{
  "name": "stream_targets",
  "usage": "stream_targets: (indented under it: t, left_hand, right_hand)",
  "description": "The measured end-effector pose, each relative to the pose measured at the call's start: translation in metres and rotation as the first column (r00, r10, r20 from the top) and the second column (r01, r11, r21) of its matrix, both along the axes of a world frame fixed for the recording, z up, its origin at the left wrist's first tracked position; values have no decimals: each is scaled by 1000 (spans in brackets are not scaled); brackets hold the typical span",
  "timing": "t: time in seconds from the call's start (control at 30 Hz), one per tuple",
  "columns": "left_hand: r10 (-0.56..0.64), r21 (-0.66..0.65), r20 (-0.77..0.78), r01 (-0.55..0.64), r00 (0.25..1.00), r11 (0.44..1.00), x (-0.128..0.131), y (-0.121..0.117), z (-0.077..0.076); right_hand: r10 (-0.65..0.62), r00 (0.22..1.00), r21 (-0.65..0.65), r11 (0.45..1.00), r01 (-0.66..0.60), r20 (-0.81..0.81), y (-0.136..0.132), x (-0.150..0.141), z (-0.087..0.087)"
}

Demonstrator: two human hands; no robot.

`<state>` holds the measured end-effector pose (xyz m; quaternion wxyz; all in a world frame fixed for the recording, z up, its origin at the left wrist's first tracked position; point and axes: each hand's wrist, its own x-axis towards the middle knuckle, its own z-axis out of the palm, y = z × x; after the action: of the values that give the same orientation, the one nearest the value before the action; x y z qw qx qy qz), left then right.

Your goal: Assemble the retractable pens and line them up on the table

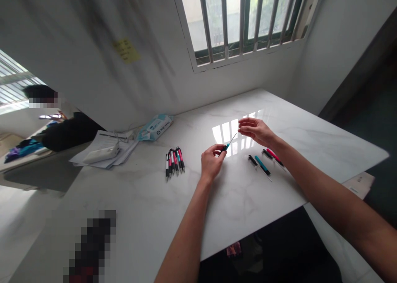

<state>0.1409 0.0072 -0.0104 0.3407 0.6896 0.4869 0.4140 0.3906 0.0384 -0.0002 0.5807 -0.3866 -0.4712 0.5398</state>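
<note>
My left hand [212, 162] pinches a teal and black pen barrel [226, 147], and a thin refill [233, 138] sticks out of it up and to the right. Just beyond the refill's tip is my right hand [256, 130], its fingers stretched out and seemingly holding nothing. Below my right hand lie loose pen parts: a black grip piece [252, 160], a teal barrel [263, 165] and a pink barrel [274, 156], with thin refills beside them. To the left of my left hand, several whole pens [175, 163] lie side by side in a row.
A blue and white wipes pack [156, 127] rests by the wall, next to papers [89, 150] with a white device on them. The marble-patterned table [242, 208] has its front edge near my forearms. Another person [70, 130] is at the far left. A barred window is ahead.
</note>
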Motion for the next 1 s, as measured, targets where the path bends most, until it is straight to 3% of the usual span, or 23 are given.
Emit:
stream_targets:
  t: [0.27, 0.6, 0.83, 1.0]
  left_hand:
    - [-3, -7, -6, 3, 1000, 1000, -1, 2, -3]
    - [-7, -18, 11, 7, 1000, 1000, 0, 0, 0]
    - [-13, -41, 55, 15, 998, 999, 2, 1, -2]
    - [-71, -62, 151, 81, 986, 995, 3, 3, -7]
  right_hand:
    - [-46, 999, 56, 997, 46, -11, -3, -6, 5]
    - [-16, 999, 68, 998, 14, 29, -2, -10, 2]
    - [36, 992, 94, 994, -48, 125, -1, -13, -4]
    - [140, 968, 92, 982, -162, 209, -9, -23, -4]
